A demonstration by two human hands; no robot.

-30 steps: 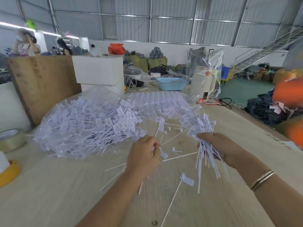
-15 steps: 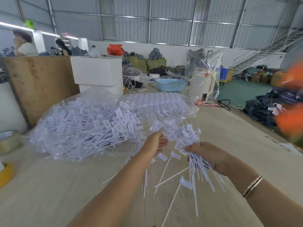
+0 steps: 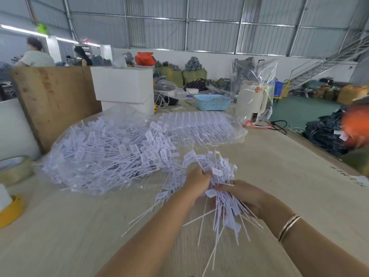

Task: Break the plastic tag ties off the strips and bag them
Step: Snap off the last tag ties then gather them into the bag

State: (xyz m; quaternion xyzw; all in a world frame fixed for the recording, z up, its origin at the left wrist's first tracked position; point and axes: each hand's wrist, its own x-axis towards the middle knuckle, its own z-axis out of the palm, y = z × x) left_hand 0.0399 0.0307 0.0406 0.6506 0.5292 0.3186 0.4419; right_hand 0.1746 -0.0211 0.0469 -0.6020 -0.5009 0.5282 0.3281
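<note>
Both hands closed around one bundle of white tag ties (image 3: 221,188): left hand (image 3: 196,183) gripping near the tag heads, right hand (image 3: 242,193) curled round the stems just beside it. Long axis running from the heads, up and away, to thin tails fanning down toward the body. Clear bag (image 3: 103,150) of loose ties lying up and to the left on the table (image 3: 279,176), nearer the left hand, mouth apparently facing the bundle. Further stray ties (image 3: 163,194) scattered under the left wrist. Likely next: carrying the bundle heads-first leftward into the bag.
</note>
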